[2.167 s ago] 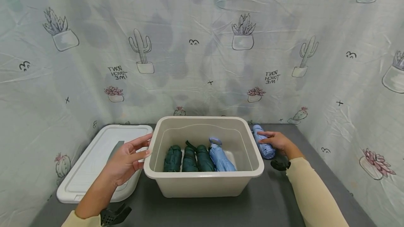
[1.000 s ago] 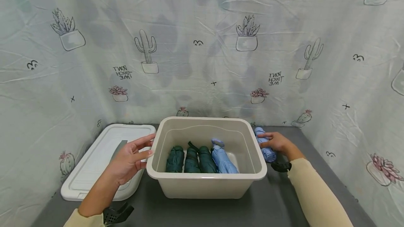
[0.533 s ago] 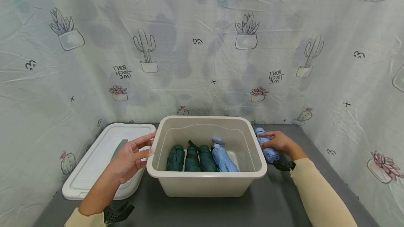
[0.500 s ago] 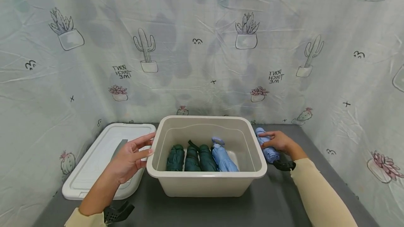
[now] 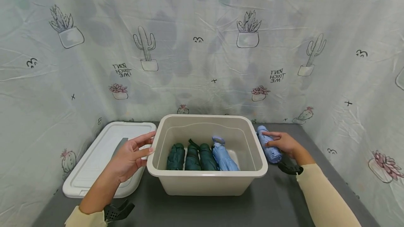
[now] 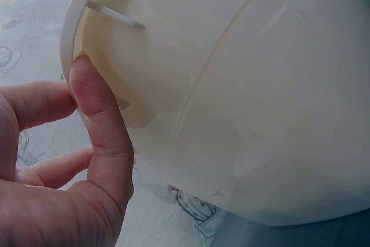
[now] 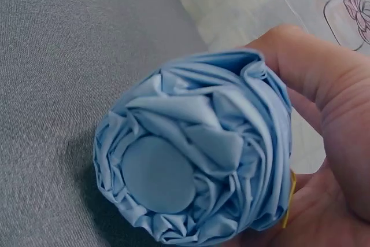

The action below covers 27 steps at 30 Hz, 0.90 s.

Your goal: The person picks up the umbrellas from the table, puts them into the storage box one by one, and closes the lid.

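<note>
A beige plastic bin (image 5: 206, 176) stands mid-table and holds three dark green folded umbrellas (image 5: 192, 157) side by side with a light blue one (image 5: 223, 158). My left hand (image 5: 130, 155) touches the bin's left rim with nearly straight fingers. In the left wrist view its thumb (image 6: 101, 125) presses against the bin's rim (image 6: 75, 39). Just right of the bin, a second light blue folded umbrella (image 5: 273, 154) lies on the table, and my right hand (image 5: 282, 143) grips it. The right wrist view shows that umbrella's pleated end (image 7: 185, 177) cupped by the right hand (image 7: 329, 131).
A white lid (image 5: 94, 160) with a grey strip (image 5: 118, 146) on it lies flat to the left of the bin. The grey table (image 5: 274, 199) is enclosed at the back and both sides by a cactus-print curtain (image 5: 202, 62).
The right hand has shifted slightly along the light blue umbrella beside the bin and keeps its hold. The left hand stays at the bin's left rim.
</note>
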Each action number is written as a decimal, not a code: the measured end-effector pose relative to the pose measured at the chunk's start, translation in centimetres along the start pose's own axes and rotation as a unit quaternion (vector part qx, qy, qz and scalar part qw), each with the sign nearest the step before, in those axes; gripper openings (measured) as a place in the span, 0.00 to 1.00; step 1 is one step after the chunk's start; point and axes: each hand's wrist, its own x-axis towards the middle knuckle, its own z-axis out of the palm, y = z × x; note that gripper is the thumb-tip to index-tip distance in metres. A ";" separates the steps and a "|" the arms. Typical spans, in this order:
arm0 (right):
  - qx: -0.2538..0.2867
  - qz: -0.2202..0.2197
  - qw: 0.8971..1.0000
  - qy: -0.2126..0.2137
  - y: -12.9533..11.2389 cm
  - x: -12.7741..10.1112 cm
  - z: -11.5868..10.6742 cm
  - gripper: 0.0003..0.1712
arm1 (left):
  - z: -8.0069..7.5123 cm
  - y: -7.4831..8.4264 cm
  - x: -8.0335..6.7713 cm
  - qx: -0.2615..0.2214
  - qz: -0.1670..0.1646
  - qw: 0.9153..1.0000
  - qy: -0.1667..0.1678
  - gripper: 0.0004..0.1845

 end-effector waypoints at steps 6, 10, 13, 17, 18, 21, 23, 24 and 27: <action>0.036 -0.033 0.999 0.001 0.6 -0.6 -0.2 0.40 | -0.2 0.0 0.2 -0.010 0.012 1.000 -0.021 0.36; 0.055 -0.046 0.997 -0.004 0.7 -0.9 -0.4 0.38 | -0.4 -0.1 0.3 -0.018 0.016 0.999 -0.031 0.35; 0.063 -0.046 0.997 -0.012 0.6 -1.0 -0.5 0.38 | -0.4 -0.2 0.3 -0.018 0.014 0.999 -0.029 0.34; 0.079 -0.031 0.996 -0.009 0.3 -1.3 -0.6 0.37 | -0.5 -0.2 0.4 -0.016 0.012 0.999 -0.025 0.34; 0.081 -0.028 0.996 -0.008 0.2 -1.5 -0.6 0.37 | -0.5 -0.3 0.4 -0.015 0.011 1.000 -0.025 0.34; 0.085 -0.025 0.996 -0.005 -0.3 -1.9 -0.6 0.37 | -0.5 -0.3 0.4 -0.014 0.010 1.000 -0.024 0.34; 0.082 -0.028 0.996 -0.011 -0.7 -2.3 -0.7 0.38 | -0.5 -0.2 0.4 -0.014 0.009 1.000 -0.023 0.35; 0.084 -0.029 0.996 -0.012 -1.0 -2.5 -0.7 0.38 | -0.5 -0.2 0.4 -0.013 0.008 1.000 -0.023 0.35; 0.085 -0.034 0.996 -0.016 -1.8 -3.1 -0.9 0.39 | -0.5 -0.2 0.4 -0.013 0.008 1.000 -0.023 0.35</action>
